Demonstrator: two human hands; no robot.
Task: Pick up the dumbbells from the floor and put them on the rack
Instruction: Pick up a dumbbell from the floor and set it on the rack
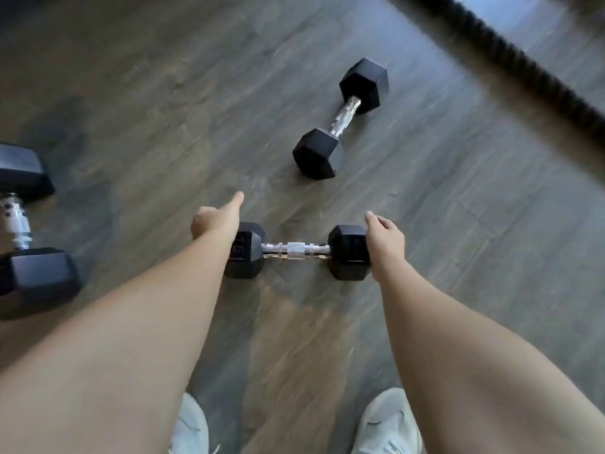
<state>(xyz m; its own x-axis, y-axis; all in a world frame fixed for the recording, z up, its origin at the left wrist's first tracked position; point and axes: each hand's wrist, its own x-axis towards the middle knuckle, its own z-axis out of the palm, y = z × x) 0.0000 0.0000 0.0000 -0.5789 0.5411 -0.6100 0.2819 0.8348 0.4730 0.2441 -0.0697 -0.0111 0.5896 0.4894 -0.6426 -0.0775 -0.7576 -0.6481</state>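
Note:
A small black hex dumbbell (296, 251) with a chrome handle lies crosswise on the wood floor just ahead of my feet. My left hand (214, 219) hovers at its left head, fingers loosely curled and one finger pointing forward, holding nothing. At the right head is my right hand (383, 241), fingers spread; whether it touches the head I cannot tell. A second small hex dumbbell (342, 117) lies diagonally farther ahead. A larger dumbbell (24, 231) lies at the left edge, partly cut off. No rack is in view.
A thick black rope (530, 65) runs diagonally across the upper right floor. My two light shoes (388, 424) stand at the bottom edge. Bare grey-brown floorboards (163, 93) surround the dumbbells.

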